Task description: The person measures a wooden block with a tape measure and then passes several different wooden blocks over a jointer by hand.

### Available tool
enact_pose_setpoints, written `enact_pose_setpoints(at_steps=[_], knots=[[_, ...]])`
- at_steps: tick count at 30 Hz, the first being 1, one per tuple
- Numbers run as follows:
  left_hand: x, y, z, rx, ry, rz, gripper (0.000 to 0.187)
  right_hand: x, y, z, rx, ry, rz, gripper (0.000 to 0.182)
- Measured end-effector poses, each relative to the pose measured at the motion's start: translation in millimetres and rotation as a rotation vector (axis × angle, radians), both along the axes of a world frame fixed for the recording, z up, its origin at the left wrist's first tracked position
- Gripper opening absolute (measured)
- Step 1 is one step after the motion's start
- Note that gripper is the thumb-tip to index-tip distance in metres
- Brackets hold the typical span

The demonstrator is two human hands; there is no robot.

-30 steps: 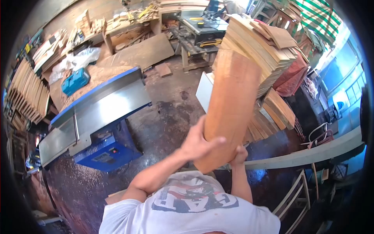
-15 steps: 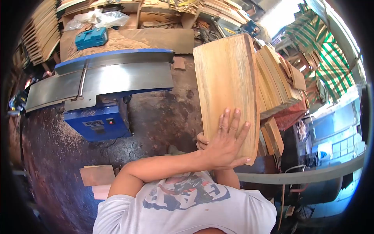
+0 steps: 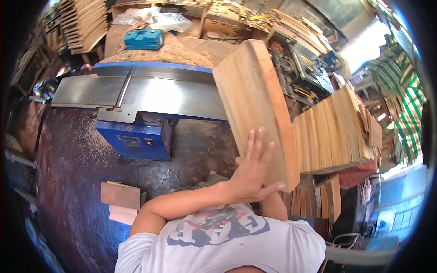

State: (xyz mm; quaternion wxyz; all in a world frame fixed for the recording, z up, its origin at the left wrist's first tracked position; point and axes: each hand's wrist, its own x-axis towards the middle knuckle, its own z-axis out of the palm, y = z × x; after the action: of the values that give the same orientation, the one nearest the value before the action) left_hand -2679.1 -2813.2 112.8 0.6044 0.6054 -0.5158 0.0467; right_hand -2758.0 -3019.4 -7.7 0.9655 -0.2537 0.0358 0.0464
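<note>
A thick wooden board (image 3: 243,98) rises in front of me, tilted so that its right-hand edge face shows. My left hand (image 3: 255,170) lies flat against the broad face near the lower end, fingers stretched out and thumb pointing right. My right hand (image 3: 237,160) is mostly hidden behind the board and my left wrist; only a bit of its fingers shows, curled at the left edge. The board's upper part overlaps the right end of a blue jointer (image 3: 180,96) with a shiny metal table.
Several boards stand stacked in a row (image 3: 332,129) on the right, with more pieces (image 3: 314,200) below. A teal tool case (image 3: 144,39) rests among sawdust behind the jointer. Small wood pieces (image 3: 120,195) lie on the floor at left. Shavings dot the dark floor (image 3: 68,168).
The board has turned and leaned left, showing more of its edge face and now overlapping the jointer's end. Both hands stay on it. The view has shifted, bringing more of the right-hand stack into sight.
</note>
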Motion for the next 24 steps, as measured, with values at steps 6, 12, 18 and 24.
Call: enact_pose_setpoints(at_steps=[6, 12, 18, 24], knots=[[59.6, -13.5, 2.5, -0.357, 1.072, -0.038, 0.098, 110.6, -119.5, 5.1, -0.569, 0.083, 0.24, 0.082], [129.6, -79.0, -139.7, -0.461, 1.489, 0.365, 0.063, 235.6, -143.3, 80.6, -1.387, -0.034, 0.415, 0.073], [154.9, -107.2, -171.5, -0.738, 1.599, 0.46, 0.056, 313.3, -180.5, 20.0, -1.22, -0.15, 0.526, 0.075], [192.0, -88.1, -125.9, -0.768, 1.654, 0.543, 0.059, 322.4, -195.7, 44.7, -0.634, -0.261, 0.672, 0.107]])
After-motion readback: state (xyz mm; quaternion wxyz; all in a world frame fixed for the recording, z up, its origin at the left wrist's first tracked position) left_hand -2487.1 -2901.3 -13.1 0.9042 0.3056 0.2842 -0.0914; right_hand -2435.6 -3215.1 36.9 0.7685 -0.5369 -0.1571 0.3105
